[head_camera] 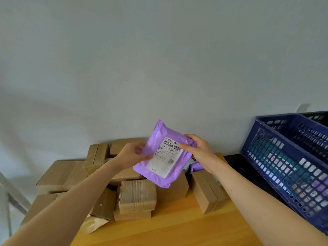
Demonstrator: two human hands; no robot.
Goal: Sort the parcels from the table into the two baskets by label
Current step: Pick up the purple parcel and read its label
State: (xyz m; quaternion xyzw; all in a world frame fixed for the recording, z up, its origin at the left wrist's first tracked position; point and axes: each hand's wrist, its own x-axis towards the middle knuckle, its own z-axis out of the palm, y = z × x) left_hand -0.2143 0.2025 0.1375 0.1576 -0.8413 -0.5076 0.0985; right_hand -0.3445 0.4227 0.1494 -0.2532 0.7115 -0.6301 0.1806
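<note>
surface: wooden table (177, 226) | on it: brown cardboard boxes (137, 195), clustered, touching

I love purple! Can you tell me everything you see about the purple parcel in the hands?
The purple parcel is a soft, crinkly plastic mailer bag, slightly puffy. Its white label, with barcodes and the code 108-108-B15-010, faces the camera. It is held tilted in the air above brown boxes. The left hand grips its left edge; the right hand pinches its upper right edge.
</note>
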